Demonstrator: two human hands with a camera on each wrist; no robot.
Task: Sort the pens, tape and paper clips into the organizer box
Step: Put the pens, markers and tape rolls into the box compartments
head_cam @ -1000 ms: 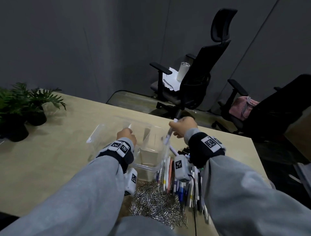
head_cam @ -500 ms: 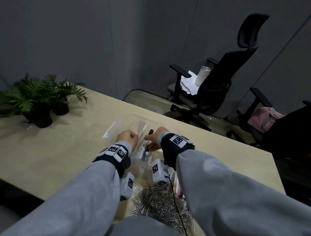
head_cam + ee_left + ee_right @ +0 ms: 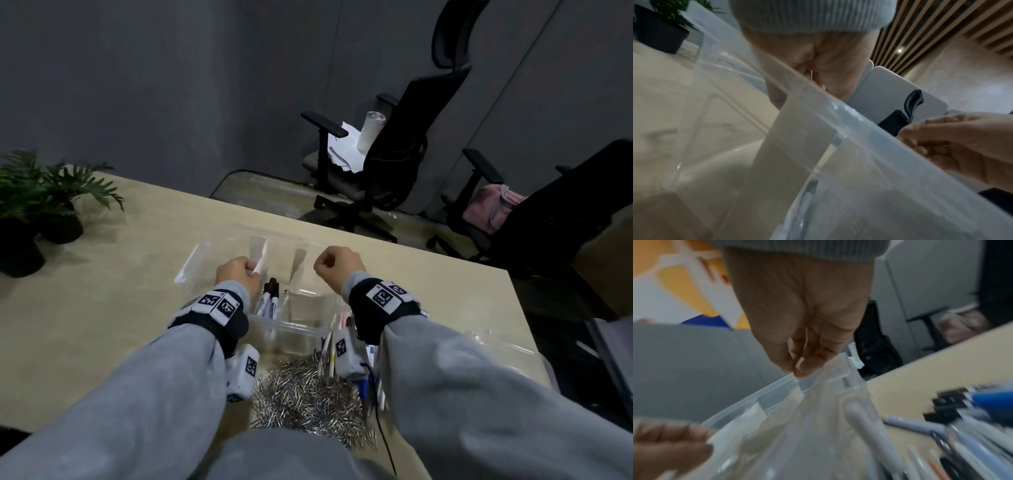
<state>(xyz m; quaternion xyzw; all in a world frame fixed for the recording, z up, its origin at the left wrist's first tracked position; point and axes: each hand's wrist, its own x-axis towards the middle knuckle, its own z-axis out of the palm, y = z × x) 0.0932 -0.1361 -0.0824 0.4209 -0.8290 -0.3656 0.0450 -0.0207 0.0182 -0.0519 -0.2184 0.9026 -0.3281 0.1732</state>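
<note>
A clear organizer box (image 3: 294, 327) stands on the table in front of me. My left hand (image 3: 236, 274) grips a white divider (image 3: 797, 138) at the box's rim (image 3: 869, 138). Black-capped pens (image 3: 271, 297) stand in the compartment beside it. My right hand (image 3: 337, 265) hovers over the box's right side as a fist. Its fingertips (image 3: 797, 368) are curled just above the rim (image 3: 756, 397), with nothing seen in them. Loose pens (image 3: 330, 346) lie right of the box, under the right wrist. A heap of paper clips (image 3: 308, 404) lies nearer me. No tape shows.
Potted plants (image 3: 34, 205) stand at the table's far left. Behind the table is an office chair (image 3: 394, 164) with papers and a cup on it, and a second chair holds a pink bag (image 3: 493, 205). A clear plastic sheet (image 3: 496, 342) lies at the right.
My right hand has let go of a black-capped pen in the box and drawn back to the right, empty. The left hand keeps its grip at the box.
</note>
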